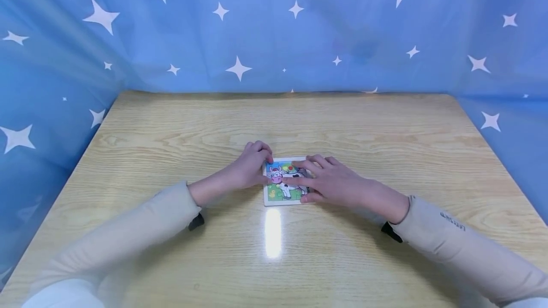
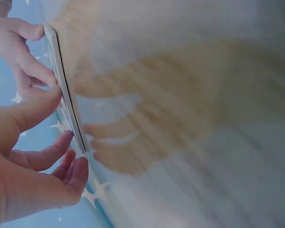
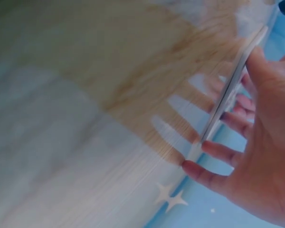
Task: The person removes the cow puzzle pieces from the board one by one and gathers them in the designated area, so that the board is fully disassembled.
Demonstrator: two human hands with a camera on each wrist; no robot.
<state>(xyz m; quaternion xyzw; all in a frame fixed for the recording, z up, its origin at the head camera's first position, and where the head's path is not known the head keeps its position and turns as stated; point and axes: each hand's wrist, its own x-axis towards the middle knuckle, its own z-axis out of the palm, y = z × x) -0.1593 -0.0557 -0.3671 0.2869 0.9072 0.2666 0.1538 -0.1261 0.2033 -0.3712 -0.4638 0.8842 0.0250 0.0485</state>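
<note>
A small jigsaw puzzle (image 1: pixel 277 195) in a pale tray frame lies flat on the table, showing a cartoon cow on green and blue. At its left side my left hand (image 1: pixel 249 166) touches it, thumb on the left edge and index fingertip at the far left corner. My right hand (image 1: pixel 331 182) rests over the right part with fingers spread, one fingertip near the cow's nose, hiding much of that side. Both wrist views show the puzzle only edge-on as a thin board (image 2: pixel 66 88), with fingertips of my right hand (image 3: pixel 270 137) along it.
The light wood table (image 1: pixel 180 122) extends around the puzzle on all sides. A bright light reflection sits just in front of the puzzle. Behind and at the sides hangs a blue curtain (image 1: pixel 265 32) with white stars.
</note>
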